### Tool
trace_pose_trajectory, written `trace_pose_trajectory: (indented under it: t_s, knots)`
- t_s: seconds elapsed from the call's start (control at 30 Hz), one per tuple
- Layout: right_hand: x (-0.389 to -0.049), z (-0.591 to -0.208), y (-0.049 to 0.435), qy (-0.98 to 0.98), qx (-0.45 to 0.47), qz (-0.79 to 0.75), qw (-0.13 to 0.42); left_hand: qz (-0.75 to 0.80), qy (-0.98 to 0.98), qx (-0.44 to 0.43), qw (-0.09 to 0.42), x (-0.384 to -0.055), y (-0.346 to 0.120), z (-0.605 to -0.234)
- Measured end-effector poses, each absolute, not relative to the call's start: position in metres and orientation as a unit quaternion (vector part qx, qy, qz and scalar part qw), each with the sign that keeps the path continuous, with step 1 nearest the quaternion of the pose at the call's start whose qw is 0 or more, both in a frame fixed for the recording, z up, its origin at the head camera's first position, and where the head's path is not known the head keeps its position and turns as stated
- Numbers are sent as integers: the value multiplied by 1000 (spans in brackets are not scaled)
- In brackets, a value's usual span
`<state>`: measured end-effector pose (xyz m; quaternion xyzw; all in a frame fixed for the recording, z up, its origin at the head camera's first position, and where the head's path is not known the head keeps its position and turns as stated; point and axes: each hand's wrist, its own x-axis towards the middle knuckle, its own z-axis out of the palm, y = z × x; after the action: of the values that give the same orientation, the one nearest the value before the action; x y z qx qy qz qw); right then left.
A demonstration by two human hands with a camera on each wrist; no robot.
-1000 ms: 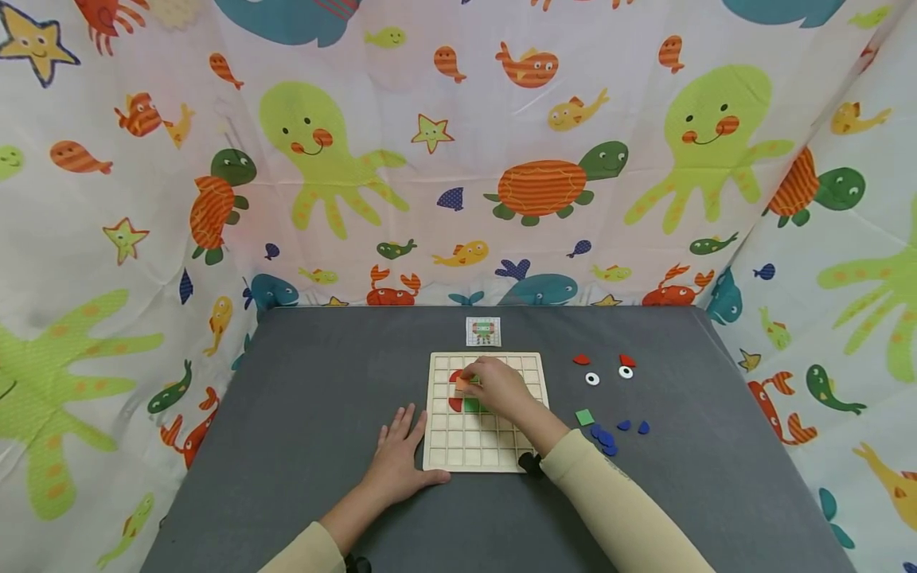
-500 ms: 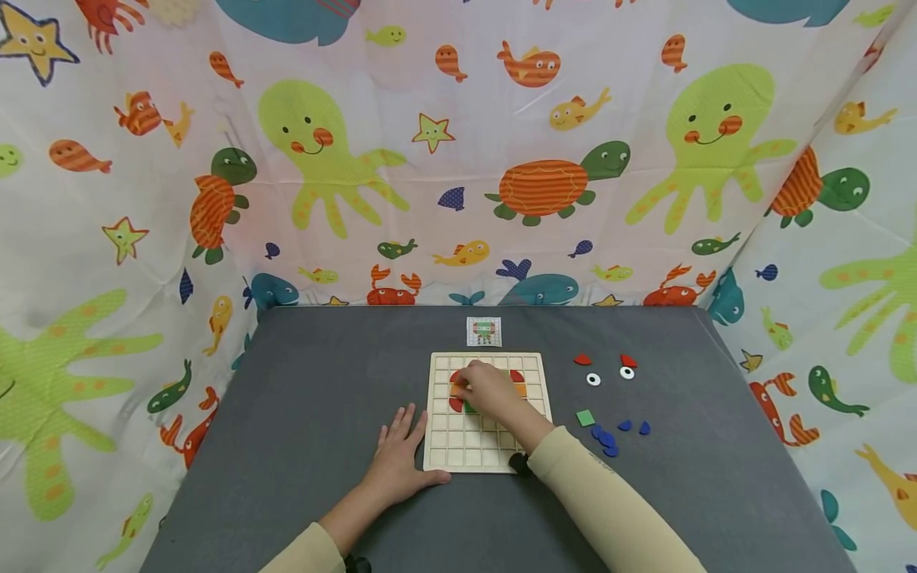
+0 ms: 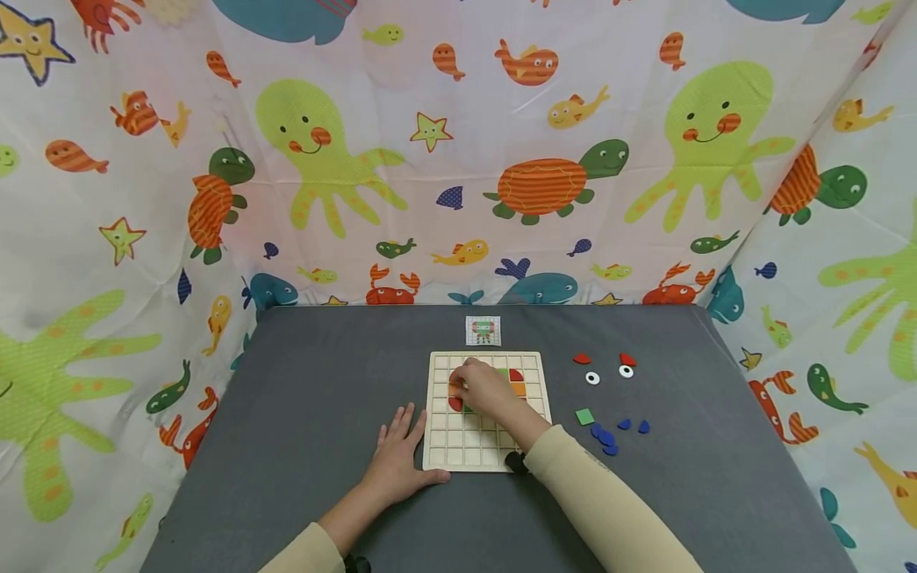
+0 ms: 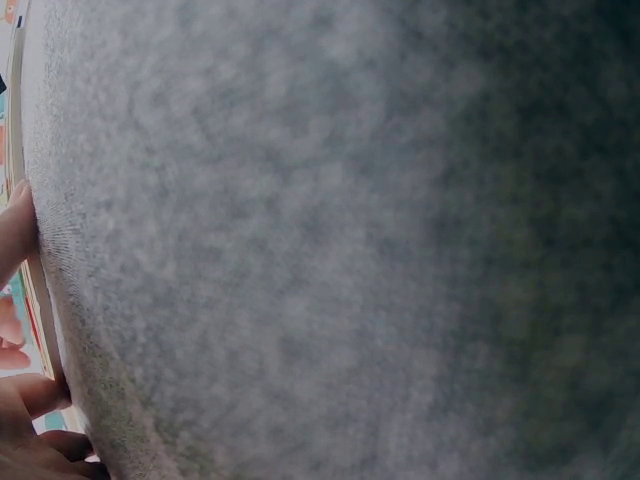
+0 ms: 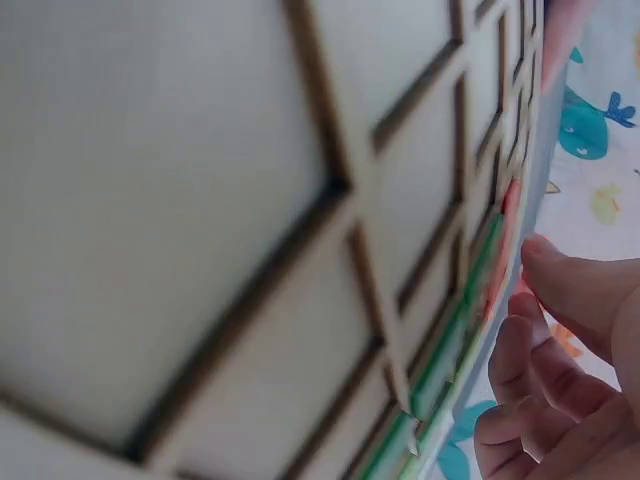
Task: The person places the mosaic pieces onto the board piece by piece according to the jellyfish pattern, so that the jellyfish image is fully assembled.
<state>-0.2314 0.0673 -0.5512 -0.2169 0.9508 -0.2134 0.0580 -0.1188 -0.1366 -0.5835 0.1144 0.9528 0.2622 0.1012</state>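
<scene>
Left hand (image 3: 398, 461) lies flat on the grey table (image 3: 308, 398), fingers straight and slightly spread, thumb touching the lower left corner of the wooden grid board (image 3: 462, 446). It holds nothing. Left wrist view is mostly blurred table cloth, with fingertips (image 4: 15, 235) against the board edge.

Board sits mid-table, near the front edge. Right hand (image 3: 487, 388) is over the board's upper left cells, fingers curled down onto the coloured pieces there (a pinch or just a press, cannot tell, the knuckles hide the tips). Red piece (image 3: 454, 403) shows at the hand's left edge, green tile (image 3: 504, 372), red quarter (image 3: 516, 375) and orange tile (image 3: 519, 389) sit in cells just right of it. Right wrist view: curled fingers (image 5: 545, 350) close to the grid edge, red and green pieces seated in the cells.

Small picture card (image 3: 483, 330) lies just behind the board.

Right of board, loose on table: two red pieces (image 3: 582, 359), two white rings (image 3: 592, 378), a green square (image 3: 585, 416), blue pieces (image 3: 606, 437).
</scene>
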Motion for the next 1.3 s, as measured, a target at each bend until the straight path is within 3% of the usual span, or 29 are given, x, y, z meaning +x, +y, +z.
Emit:
trace_pose_trajectory:
  t_s: [0.37,0.73,0.97,1.3]
  knots:
    - [-206,-516,88,938,-221,-267,27,258,955,112,95,-119,-138,-586]
    - [-193,-499,141,946,-158,-283,-8,258,955,111,97,-119,-135,-583]
    - [-193,-499,186,949,-124,-287,-36,264,953,113,97,-119,-135,-583]
    - [-195,-517,256,959,-49,-278,-35,260,954,112,99,-119,-135,-585]
